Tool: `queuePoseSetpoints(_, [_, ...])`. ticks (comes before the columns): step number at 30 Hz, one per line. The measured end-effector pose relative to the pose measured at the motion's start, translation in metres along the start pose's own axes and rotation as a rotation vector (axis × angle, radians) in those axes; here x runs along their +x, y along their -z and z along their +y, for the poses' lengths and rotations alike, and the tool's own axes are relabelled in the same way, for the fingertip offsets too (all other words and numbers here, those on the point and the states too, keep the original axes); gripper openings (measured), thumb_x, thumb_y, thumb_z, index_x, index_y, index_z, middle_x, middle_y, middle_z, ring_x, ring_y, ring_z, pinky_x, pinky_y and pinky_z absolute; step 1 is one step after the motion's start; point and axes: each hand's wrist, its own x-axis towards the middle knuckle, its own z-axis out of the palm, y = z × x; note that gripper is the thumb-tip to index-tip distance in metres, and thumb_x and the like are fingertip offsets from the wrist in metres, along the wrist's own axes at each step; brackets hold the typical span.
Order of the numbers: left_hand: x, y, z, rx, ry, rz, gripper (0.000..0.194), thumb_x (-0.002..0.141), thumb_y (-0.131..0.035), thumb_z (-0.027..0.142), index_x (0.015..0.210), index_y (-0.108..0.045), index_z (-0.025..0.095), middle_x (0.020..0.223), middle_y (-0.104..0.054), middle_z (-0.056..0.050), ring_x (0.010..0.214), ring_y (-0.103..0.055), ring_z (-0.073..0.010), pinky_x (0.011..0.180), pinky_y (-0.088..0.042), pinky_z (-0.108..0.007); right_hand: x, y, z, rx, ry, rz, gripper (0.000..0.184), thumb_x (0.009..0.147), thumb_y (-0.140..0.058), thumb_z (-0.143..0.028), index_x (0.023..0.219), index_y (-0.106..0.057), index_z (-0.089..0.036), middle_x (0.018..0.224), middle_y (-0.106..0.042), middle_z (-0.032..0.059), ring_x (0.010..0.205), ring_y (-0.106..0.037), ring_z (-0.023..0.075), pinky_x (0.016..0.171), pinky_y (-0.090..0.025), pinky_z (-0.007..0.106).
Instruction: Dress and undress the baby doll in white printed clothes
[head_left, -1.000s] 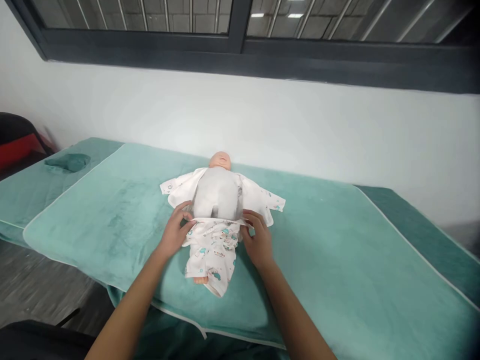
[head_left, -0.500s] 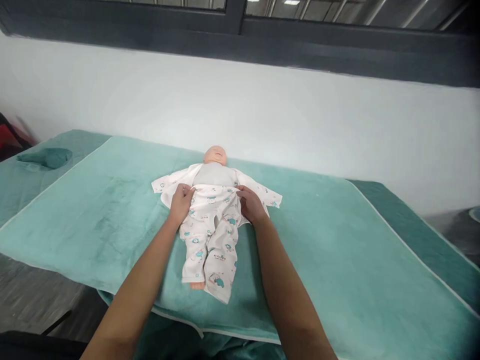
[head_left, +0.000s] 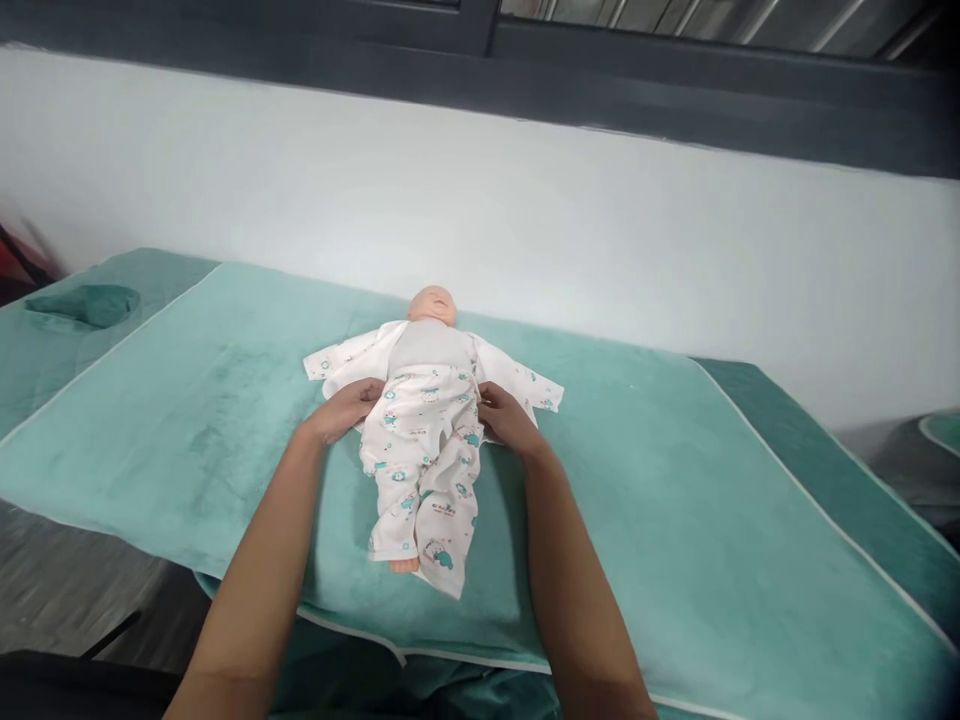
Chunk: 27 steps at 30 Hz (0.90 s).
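Observation:
A baby doll (head_left: 433, 303) lies on its back with its head toward the wall. It wears an open white printed baby jacket (head_left: 517, 375) over a grey torso, and white printed baby trousers (head_left: 420, 420). My left hand (head_left: 349, 408) is at the left side of the waistband, fingers closed on the cloth and partly tucked out of sight. At the opposite hip my right hand (head_left: 506, 415) pinches the trousers' edge, its fingertips partly hidden. Toes of one foot (head_left: 405, 565) show below the left trouser leg; the other foot is covered.
Beneath the doll is a padded table with a green cover (head_left: 637, 500). A face hole (head_left: 90, 307) opens in the table's left end. Behind it rise a white wall (head_left: 562, 230) and a dark window frame (head_left: 637, 80). Grey floor (head_left: 60, 570) shows at lower left.
My hands have shifted from the front of the waistband round to the doll's sides, the left one turning inward. The trousers' waist sits smoother, and the legs have shifted slightly.

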Motion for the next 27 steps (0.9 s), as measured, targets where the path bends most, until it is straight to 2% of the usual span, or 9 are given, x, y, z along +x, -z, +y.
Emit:
queuePoseSetpoints(3, [0.000,0.001,0.000,-0.023,0.045,-0.017,0.036,0.072,-0.072,0.028,0.106,-0.068,0.017,0.093,-0.070,-0.002,0.075,-0.061,-0.0134,0.060,-0.042,-0.022,-0.005,0.000,-0.002,0.056,0.039,-0.074,0.026,0.070,-0.076,-0.032,0.090,-0.060,-0.025,0.090,-0.068,-0.0020,0.082,-0.060,0.0172,0.071,-0.047,0.028])
queuePoseSetpoints(8, [0.002,0.003,-0.005,-0.110,0.043,-0.026,0.037,0.070,-0.076,0.031,0.104,-0.066,0.018,0.091,-0.068,-0.003,0.081,-0.063,-0.0155,0.065,-0.046,-0.023,-0.008,-0.006,-0.006,0.162,0.003,-0.029,0.026,0.068,-0.077,-0.031,0.084,-0.059,-0.022,0.080,-0.064,-0.0033,0.068,-0.054,0.0132,0.058,-0.040,0.025])
queuePoseSetpoints(13, [0.002,-0.003,-0.010,-0.204,-0.039,0.060,0.028,0.071,-0.076,0.033,0.091,-0.062,0.019,0.080,-0.062,0.002,0.067,-0.056,-0.0109,0.059,-0.042,-0.021,-0.001,-0.015,-0.004,0.252,0.004,0.041,0.025,0.066,-0.075,-0.029,0.081,-0.056,-0.022,0.072,-0.058,-0.0046,0.059,-0.047,0.0112,0.053,-0.034,0.024])
queuePoseSetpoints(18, [0.006,-0.013,-0.012,-0.304,-0.057,0.177,0.033,0.068,-0.079,0.036,0.081,-0.053,0.020,0.071,-0.055,0.005,0.059,-0.050,-0.0094,0.055,-0.038,-0.021,0.008,-0.022,-0.004,0.254,0.085,0.149,0.028,0.062,-0.070,-0.029,0.085,-0.054,-0.025,0.080,-0.064,-0.0024,0.065,-0.054,0.0161,0.057,-0.043,0.028])
queuePoseSetpoints(21, [0.007,-0.017,-0.012,-0.298,-0.073,0.207,0.037,0.067,-0.079,0.040,0.081,-0.051,0.020,0.069,-0.054,0.006,0.057,-0.048,-0.0095,0.054,-0.036,-0.022,0.010,-0.023,-0.006,0.292,0.118,0.122,0.026,0.063,-0.070,-0.029,0.084,-0.056,-0.025,0.081,-0.066,-0.0017,0.071,-0.058,0.0182,0.063,-0.046,0.030])
queuePoseSetpoints(27, [0.002,-0.018,-0.005,-0.252,-0.090,0.265,0.035,0.071,-0.076,0.043,0.083,-0.052,0.021,0.075,-0.056,0.004,0.067,-0.052,-0.0133,0.061,-0.041,-0.026,0.010,-0.023,-0.004,0.291,0.096,0.084,0.020,0.066,-0.068,-0.031,0.081,-0.057,-0.024,0.075,-0.065,-0.0035,0.065,-0.055,0.0160,0.061,-0.043,0.028])
